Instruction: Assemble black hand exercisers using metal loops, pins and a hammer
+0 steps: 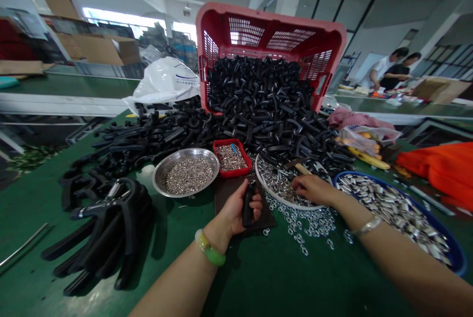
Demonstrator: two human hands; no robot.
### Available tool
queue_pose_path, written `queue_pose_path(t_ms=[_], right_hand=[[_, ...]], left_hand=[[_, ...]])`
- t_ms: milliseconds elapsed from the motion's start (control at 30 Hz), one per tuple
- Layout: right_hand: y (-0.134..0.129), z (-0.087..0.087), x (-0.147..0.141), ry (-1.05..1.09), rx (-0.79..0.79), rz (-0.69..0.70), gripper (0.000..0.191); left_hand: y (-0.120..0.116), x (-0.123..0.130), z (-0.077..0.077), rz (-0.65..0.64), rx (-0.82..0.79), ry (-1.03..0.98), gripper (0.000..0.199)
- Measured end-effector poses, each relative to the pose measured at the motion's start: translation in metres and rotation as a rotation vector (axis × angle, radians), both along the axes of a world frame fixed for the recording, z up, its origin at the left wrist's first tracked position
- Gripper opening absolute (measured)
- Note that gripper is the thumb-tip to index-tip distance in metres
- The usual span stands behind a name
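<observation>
My left hand [240, 207] is wrapped round a black plastic handle [249, 205], held upright above a dark mat [226, 204]. My right hand [312, 190] reaches into a white-rimmed bowl [263, 185] of small metal parts; its fingers are curled down, and what they pinch, if anything, is hidden. A wooden-handled tool [302, 168] lies across that bowl behind the fingers. Metal rings [310, 223] are scattered on the table in front of it. Left of the mat stand a red tray [236, 173] of pins and a steel bowl [158, 184] of tiny metal pieces.
A tipped red crate [271, 14] spills black plastic parts [258, 90] across the back of the green table. Black spring clamps [111, 223] are stacked at left. A blue basin [460, 258] of metal sleeves stands at right, near orange cloth [443, 169]. Two people work in the background.
</observation>
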State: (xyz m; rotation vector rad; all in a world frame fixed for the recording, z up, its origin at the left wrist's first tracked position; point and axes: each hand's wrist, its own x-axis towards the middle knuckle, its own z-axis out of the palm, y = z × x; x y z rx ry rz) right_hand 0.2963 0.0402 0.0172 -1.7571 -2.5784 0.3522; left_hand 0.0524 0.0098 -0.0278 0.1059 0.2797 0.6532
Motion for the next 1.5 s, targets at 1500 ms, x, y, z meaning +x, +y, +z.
queue_pose_path(t_ms=[1500], right_hand=[[-0.022,0.004,-0.097,0.546,0.309,0.088,0.018]], left_hand=[[-0.008,0.012,0.004,0.24,0.069,0.22,0.022]])
